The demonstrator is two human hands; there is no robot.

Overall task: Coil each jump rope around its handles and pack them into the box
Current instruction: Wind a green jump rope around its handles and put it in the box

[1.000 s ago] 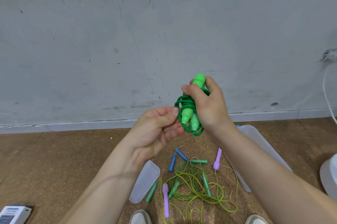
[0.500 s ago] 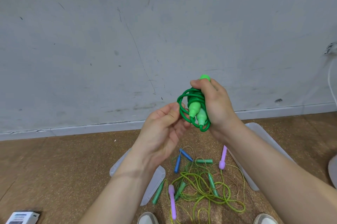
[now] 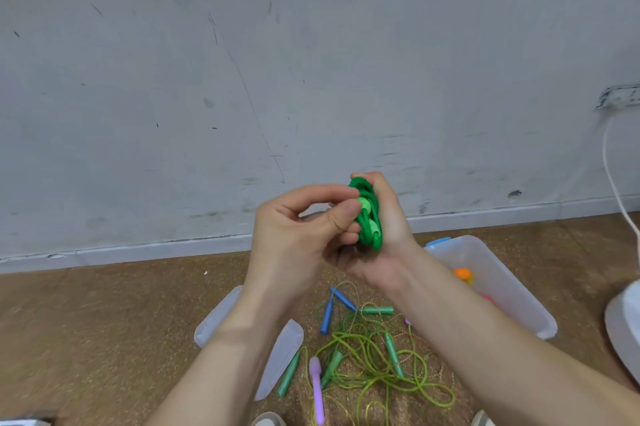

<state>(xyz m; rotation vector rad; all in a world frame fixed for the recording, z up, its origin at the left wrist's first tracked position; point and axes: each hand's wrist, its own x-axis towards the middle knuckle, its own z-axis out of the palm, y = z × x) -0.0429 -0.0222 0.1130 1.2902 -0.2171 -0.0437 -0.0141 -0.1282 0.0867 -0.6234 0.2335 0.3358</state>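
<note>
A green jump rope [image 3: 367, 214], coiled around its two light green handles, is held up in front of the wall. My right hand [image 3: 388, 235] grips the bundle from the right. My left hand [image 3: 304, 228] pinches the rope at the bundle's left side with thumb and fingers. On the floor below lies a tangle of loose ropes [image 3: 374, 356] with blue [image 3: 327, 314], green [image 3: 393, 353] and purple [image 3: 317, 387] handles. The clear plastic box [image 3: 512, 301] stands at the right, with an orange item [image 3: 462, 274] inside.
A clear lid [image 3: 280, 360] lies on the brown floor under my left forearm. A white container [image 3: 623, 332] sits at the far right, below a white cable [image 3: 613, 176] on the grey wall. My shoe tips show at the bottom edge.
The view tilted, bringing the box into sight. My left hand has closed in and now pinches the rope at the bundle, and my right hand has turned the bundle so the handle ends face me.
</note>
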